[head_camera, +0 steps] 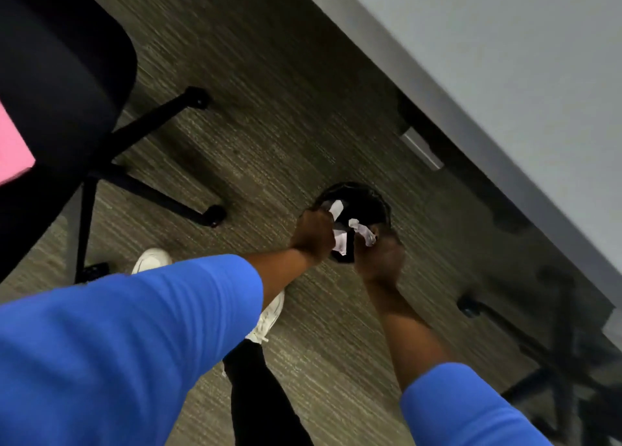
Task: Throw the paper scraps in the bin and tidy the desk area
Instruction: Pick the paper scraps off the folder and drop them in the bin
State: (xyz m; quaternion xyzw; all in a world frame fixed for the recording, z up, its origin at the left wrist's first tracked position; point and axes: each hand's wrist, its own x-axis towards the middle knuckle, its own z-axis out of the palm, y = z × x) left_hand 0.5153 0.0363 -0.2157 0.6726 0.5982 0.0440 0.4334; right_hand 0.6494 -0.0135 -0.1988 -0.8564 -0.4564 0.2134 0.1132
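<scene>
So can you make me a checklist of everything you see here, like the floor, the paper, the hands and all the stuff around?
Surface: grey striped carpet, no scraps seen lying on it.
Job's things: black bin on the floor by the desk; white paper scraps over its opening.
Clutter: pink item on the chair.
Grippers: left hand closed on scraps at the bin's rim; right hand closed on a crumpled scrap.
Cables: nothing seen.
Surroundings: second chair base at right, white shoes, blue sleeves.
</scene>
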